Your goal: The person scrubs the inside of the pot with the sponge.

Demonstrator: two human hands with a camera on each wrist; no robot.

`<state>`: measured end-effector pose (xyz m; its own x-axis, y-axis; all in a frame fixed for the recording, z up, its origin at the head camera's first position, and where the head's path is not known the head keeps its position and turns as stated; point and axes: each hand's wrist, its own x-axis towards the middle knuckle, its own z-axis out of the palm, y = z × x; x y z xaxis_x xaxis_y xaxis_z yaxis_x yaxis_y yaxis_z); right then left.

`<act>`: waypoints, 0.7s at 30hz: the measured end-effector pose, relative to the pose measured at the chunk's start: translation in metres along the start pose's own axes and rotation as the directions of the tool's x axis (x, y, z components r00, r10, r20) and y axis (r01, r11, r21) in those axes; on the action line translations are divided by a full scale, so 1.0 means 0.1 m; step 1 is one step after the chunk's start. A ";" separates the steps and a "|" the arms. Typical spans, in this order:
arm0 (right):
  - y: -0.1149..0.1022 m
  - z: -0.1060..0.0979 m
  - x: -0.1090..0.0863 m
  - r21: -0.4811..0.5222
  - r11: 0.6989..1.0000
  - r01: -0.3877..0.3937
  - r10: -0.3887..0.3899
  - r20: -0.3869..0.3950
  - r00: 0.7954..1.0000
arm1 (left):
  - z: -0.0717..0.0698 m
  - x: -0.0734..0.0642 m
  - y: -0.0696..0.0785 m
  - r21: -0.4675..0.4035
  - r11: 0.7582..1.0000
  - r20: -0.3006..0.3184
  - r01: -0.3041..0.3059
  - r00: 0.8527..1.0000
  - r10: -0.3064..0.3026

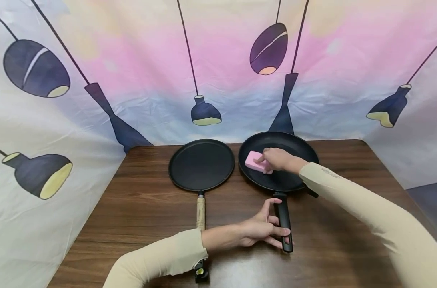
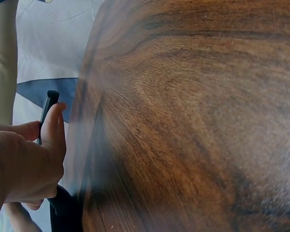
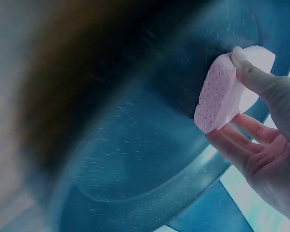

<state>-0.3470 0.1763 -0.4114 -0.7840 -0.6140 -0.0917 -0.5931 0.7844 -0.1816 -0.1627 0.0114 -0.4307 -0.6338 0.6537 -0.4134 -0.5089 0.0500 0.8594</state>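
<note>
A deep black frying pan lies at the back right of the table, its black handle pointing toward me. My left hand grips that handle with thumb and fingers on either side; the left wrist view shows the same hand around it. Inside the pan, my right hand pinches a pink sponge against the left part of the pan floor. Up close in the right wrist view, the porous sponge sits between thumb and fingers, and small pale specks dot the pan surface.
A flat round black griddle pan with a wooden handle lies to the left, its handle passing under my left forearm. The wooden table ends at a cloth backdrop printed with lamps.
</note>
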 end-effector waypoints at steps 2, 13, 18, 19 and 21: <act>0.05 -0.02 0.10 0.010 0.998 -0.059 0.059 0.005 0.998 | 0.00 -0.01 -0.01 0.001 1.000 0.000 -0.006 1.000 0.006; 0.50 -0.10 -0.05 0.019 0.964 -0.266 0.265 0.043 0.963 | 0.01 0.01 -0.03 -0.014 1.000 0.010 -0.016 1.000 0.016; 0.40 -0.09 -0.28 0.013 0.996 -0.091 0.090 0.024 0.996 | 0.00 0.00 -0.02 -0.006 1.000 0.006 -0.007 1.000 0.007; 0.36 -0.08 -0.33 0.015 0.999 -0.041 0.041 0.020 0.999 | -0.01 0.00 -0.01 -0.005 1.000 0.005 -0.006 1.000 0.006; 0.27 -0.05 -0.44 0.013 0.999 0.042 -0.042 0.008 0.999 | -0.01 0.00 -0.01 0.001 1.000 0.004 0.000 1.000 0.000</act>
<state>-0.3300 0.2250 -0.4080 -0.7570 -0.6469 -0.0923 -0.6227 0.7569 -0.1982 -0.1632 0.0110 -0.4316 -0.6317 0.6566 -0.4121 -0.5081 0.0507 0.8598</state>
